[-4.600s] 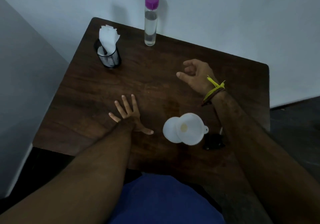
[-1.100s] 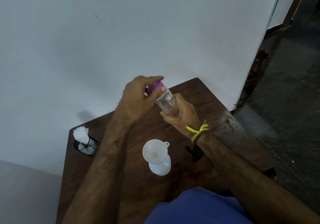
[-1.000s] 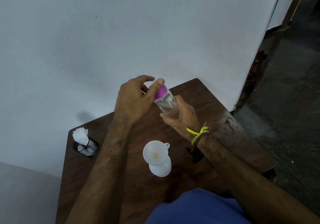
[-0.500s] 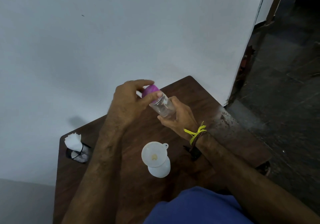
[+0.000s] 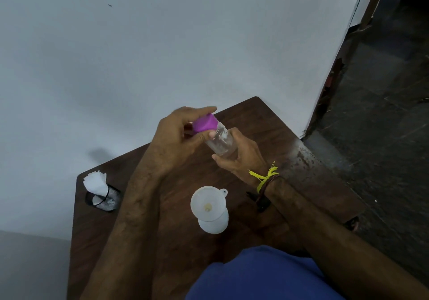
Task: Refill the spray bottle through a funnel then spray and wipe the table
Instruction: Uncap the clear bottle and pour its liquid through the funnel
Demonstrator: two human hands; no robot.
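Landmark: funnel (image 5: 208,203), seated on white spray bottle (image 5: 214,224) on table (image 5: 301,190). Far left of it, tissue holder (image 5: 105,198). Above it, left hand (image 5: 176,140) pinches purple cap (image 5: 204,123); right hand (image 5: 239,158) grips clear bottle (image 5: 220,143), tilted, off the table.

A clear plastic bottle (image 5: 220,143) with a purple cap (image 5: 204,123) is held tilted above the table (image 5: 267,123), cap end up and to the left — the cap sits on its neck. A white funnel (image 5: 208,203) stands in the mouth of a white spray bottle (image 5: 214,224) on the dark wooden tabletop, near its middle. White tissues (image 5: 95,182) stick up from a black mesh holder (image 5: 109,198) at the table's far left corner — well apart from the funnel.
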